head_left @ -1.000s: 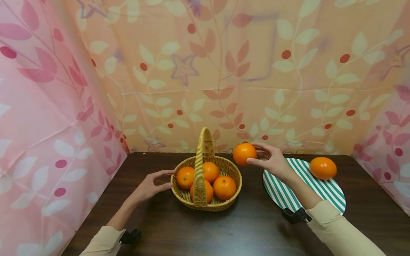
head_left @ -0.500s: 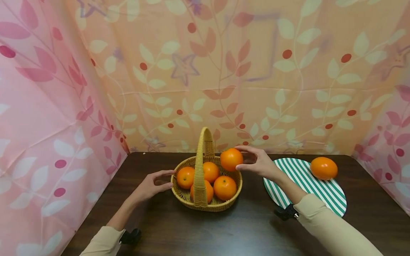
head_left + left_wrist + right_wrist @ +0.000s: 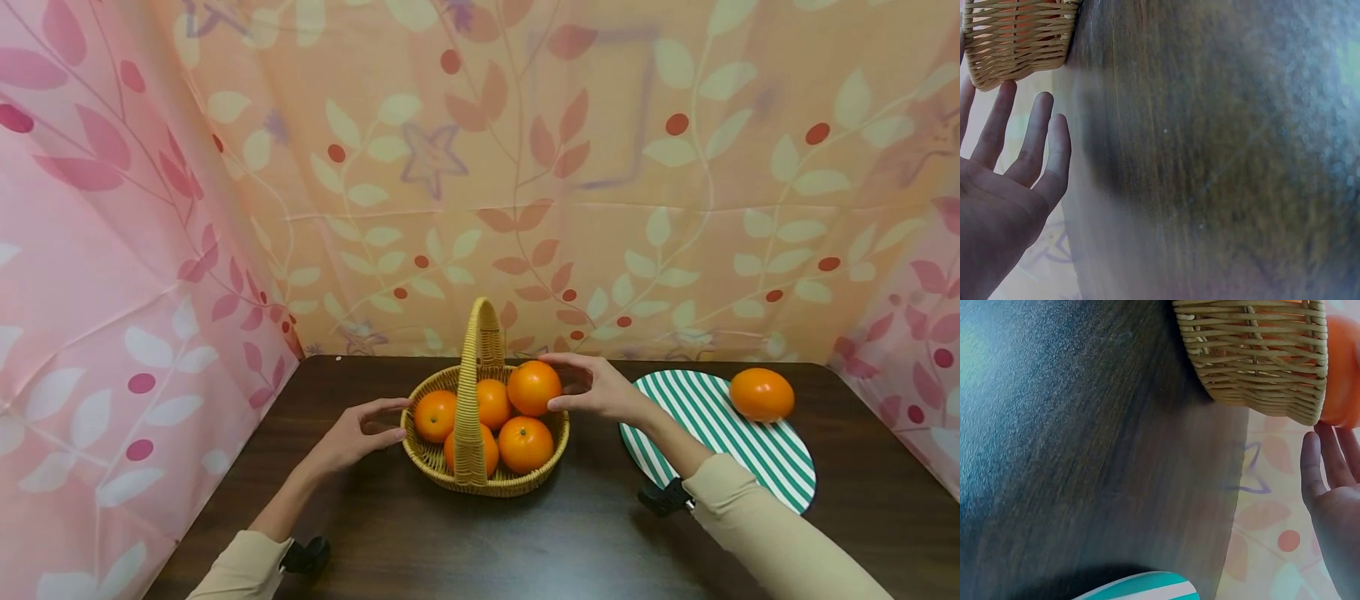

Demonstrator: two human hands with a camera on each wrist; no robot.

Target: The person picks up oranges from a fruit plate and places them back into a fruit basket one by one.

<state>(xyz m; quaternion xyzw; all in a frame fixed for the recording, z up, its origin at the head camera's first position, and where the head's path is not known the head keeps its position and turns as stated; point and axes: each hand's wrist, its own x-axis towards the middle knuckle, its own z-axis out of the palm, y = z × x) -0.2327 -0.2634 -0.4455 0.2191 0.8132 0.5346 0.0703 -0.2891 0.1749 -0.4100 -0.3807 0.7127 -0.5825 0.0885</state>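
In the head view, a yellow wicker basket [image 3: 435, 477] with a tall arched handle [image 3: 469, 400] stands mid-table with several oranges [image 3: 526, 445] in it. My right hand [image 3: 600, 390] pinches another orange [image 3: 534, 387] between thumb and fingers at the basket's right back rim. The right wrist view has this orange [image 3: 1342, 375] bulging above the woven rim, fingertips against it. On the other side, my left hand [image 3: 348, 435] touches the basket's left rim with its fingertips, fingers extended. The left wrist view gives these spread fingers below the basket wall [image 3: 1019, 44].
To the right lies a round green-and-white striped mat [image 3: 697, 417], with one orange [image 3: 761, 395] on its far right part. The dark wooden table [image 3: 510, 550] ends at a patterned cloth [image 3: 375, 167] behind and at the sides.
My right hand has carried the orange leftward from beside the basket and lowered it into the basket's right back part. My left hand has stayed at the rim.
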